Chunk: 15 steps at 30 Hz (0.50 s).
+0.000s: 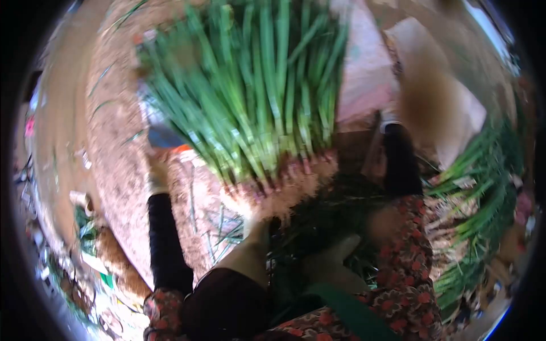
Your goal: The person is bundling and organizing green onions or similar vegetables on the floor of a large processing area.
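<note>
A large bundle of spring onions (256, 91) lies fanned out in front of me. Its green leaves point away and its reddish bulbs with pale, bushy roots face my body. My left hand (157, 175) is low on the bundle's left side, close to a blue patch with an orange edge (165, 138); its fingers are smeared by motion. On the right, my right hand (390, 115) is beside a pale pinkish sheet (369, 74), apart from the onion roots. That hand is blurred too, and I cannot tell what it holds.
More spring onions (478, 210) lie in a row at the right. A pale sheet (418, 45) is spread behind them. Loose green leaf scraps (224, 233) litter the brown ground near my legs. At the lower left is a brown, fibrous-looking heap (116, 261).
</note>
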Motion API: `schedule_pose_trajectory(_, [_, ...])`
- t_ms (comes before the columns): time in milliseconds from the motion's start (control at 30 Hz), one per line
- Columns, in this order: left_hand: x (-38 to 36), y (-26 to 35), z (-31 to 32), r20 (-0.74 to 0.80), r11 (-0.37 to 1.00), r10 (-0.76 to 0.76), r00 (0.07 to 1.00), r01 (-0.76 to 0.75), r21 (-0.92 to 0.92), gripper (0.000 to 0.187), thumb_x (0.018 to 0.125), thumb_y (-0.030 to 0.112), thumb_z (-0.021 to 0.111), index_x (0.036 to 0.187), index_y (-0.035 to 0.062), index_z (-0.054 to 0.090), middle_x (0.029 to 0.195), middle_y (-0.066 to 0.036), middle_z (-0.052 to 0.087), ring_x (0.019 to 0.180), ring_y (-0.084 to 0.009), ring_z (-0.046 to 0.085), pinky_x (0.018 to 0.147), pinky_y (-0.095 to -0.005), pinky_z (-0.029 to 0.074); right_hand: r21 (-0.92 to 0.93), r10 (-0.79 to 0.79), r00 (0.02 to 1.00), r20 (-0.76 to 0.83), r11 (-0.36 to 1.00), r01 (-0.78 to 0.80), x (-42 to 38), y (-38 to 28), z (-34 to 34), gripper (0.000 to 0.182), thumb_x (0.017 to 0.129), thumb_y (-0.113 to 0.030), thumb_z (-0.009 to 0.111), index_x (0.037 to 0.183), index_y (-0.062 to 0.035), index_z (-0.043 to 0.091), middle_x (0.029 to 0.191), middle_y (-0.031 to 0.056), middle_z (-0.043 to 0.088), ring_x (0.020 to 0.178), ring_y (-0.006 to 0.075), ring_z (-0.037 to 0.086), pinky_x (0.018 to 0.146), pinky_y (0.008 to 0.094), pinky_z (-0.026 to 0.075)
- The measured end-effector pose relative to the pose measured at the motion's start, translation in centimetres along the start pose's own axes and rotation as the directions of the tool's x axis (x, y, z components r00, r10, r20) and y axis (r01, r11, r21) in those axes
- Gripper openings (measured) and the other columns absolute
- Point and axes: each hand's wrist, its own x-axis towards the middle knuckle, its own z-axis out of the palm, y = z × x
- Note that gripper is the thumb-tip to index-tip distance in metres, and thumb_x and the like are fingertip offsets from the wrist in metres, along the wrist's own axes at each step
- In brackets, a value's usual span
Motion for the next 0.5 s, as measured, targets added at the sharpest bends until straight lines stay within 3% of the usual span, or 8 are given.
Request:
schedule_pose_trajectory(67, [-0.4, -1.2, 5.0, -0.343, 0.96, 0.239, 0.908, -0.274, -0.057, 0.033, 0.097, 0.028, 0.046, 0.108, 0.0005, 0.06, 0.103, -0.012, 0.064, 0.101, -0.0223, 0.058, 0.096, -0.043, 0.041, 0.454, 0.349, 0.931, 0.107, 0.816, -0.358, 0.7, -1.1, -0.2, 0.039, 0.092, -0.025, 0.054, 0.125, -0.005, 0.053, 0.112, 0.0097, 0.061, 0.104, 0.0205, 0.055, 0.088, 0.0347, 0.045])
schedule_pose_trajectory(133, [0.9, -2.1, 0.6, -0.397, 0.998, 0.017, 0.918, -0.04, -0.05, 0.021, 0.091, 0.017, 0.051, 0.094, -0.0009, 0.061, 0.091, -0.011, 0.063, 0.088, -0.0232, 0.059, 0.088, -0.0396, 0.046, 0.787, 0.62, 0.738, 0.266, 0.303, -0.538, 1.9, -5.8, -1.9, 0.037, 0.092, -0.024, 0.053, 0.124, -0.0055, 0.054, 0.111, 0.0093, 0.061, 0.103, 0.0197, 0.055, 0.088, 0.0334, 0.045])
schedule_pose_trajectory(200, [-0.3, 0.0, 5.7, -0.595, 0.921, -0.173, 0.785, -0.086, -0.38, 0.027, 0.09, 0.025, 0.049, 0.08, 0.0022, 0.059, 0.084, -0.008, 0.062, 0.083, -0.022, 0.057, 0.082, -0.0341, 0.047, 0.841, 0.626, 0.716, 0.309, 0.171, -0.513, 2.4, -9.5, -4.0, 0.035, 0.092, -0.022, 0.053, 0.123, -0.006, 0.055, 0.109, 0.0089, 0.061, 0.102, 0.0188, 0.056, 0.087, 0.0322, 0.045])
schedule_pose_trajectory(300, [-2.6, 1.7, 9.4, -0.26, 0.925, -0.17, 0.95, 0.063, -0.374, 0.02, 0.088, 0.017, 0.046, 0.097, 0.0006, 0.051, 0.094, -0.013, 0.056, 0.087, -0.0245, 0.052, 0.085, -0.0364, 0.045, 0.867, 0.526, 0.751, 0.399, 0.05, -0.496, 1.0, -20.5, -6.6, 0.033, 0.092, -0.021, 0.052, 0.122, -0.0068, 0.056, 0.106, 0.0083, 0.062, 0.099, 0.0176, 0.056, 0.087, 0.0304, 0.045])
schedule_pose_trajectory(367, [-6.6, 5.4, 16.2, -0.142, 0.896, -0.118, 0.983, 0.044, -0.442, 0.039, 0.093, 0.026, 0.043, 0.12, -0.0014, 0.038, 0.117, -0.019, 0.048, 0.11, -0.0327, 0.044, 0.098, -0.0459, 0.038, 0.82, 0.406, 0.775, 0.484, 0.101, -0.564, -1.8, -28.1, -6.4, 0.031, 0.092, -0.019, 0.052, 0.12, -0.0073, 0.056, 0.104, 0.0079, 0.062, 0.098, 0.0167, 0.056, 0.086, 0.0291, 0.045])
schedule_pose_trajectory(433, [-10.6, 8.2, 22.2, -0.06, 0.828, -0.1, 0.993, 0.05, -0.558, 0.061, 0.097, 0.036, 0.039, 0.142, -0.0034, 0.026, 0.14, -0.026, 0.039, 0.132, -0.041, 0.035, 0.111, -0.0554, 0.031, 0.635, 0.059, 0.898, 0.437, 0.686, -0.354, -6.8, -28.2, -2.2, 0.016, 0.091, -0.013, 0.05, 0.103, -0.01, 0.059, 0.093, 0.004, 0.058, 0.084, 0.0123, 0.055, 0.077, 0.0264, 0.045])
schedule_pose_trajectory(467, [-11.9, 6.5, 21.1, -0.126, 0.628, -0.344, 0.93, 0.128, -0.767, 0.058, 0.098, 0.034, 0.041, 0.142, -0.0028, 0.029, 0.14, -0.023, 0.041, 0.131, -0.0399, 0.038, 0.109, -0.0525, 0.036, 0.649, -0.157, 0.892, 0.423, 0.74, -0.178, -9.1, -32.0, -1.7, 0.012, 0.091, -0.013, 0.05, 0.099, -0.0104, 0.059, 0.09, 0.0025, 0.057, 0.081, 0.012, 0.055, 0.074, 0.0266, 0.045])
schedule_pose_trajectory(500, [-12.5, 9.2, 23.7, -0.247, 0.681, -0.494, 0.833, 0.195, -0.705, 0.049, 0.1, 0.026, 0.041, 0.139, -0.0026, 0.035, 0.123, -0.016, 0.056, 0.112, -0.0305, 0.055, 0.095, -0.0442, 0.049, 0.683, -0.117, 0.863, 0.492, 0.666, -0.3, -10.3, -33.2, -0.6, 0.014, 0.092, -0.015, 0.05, 0.101, -0.0091, 0.059, 0.088, 0.0017, 0.057, 0.08, 0.0117, 0.054, 0.075, 0.0274, 0.045])
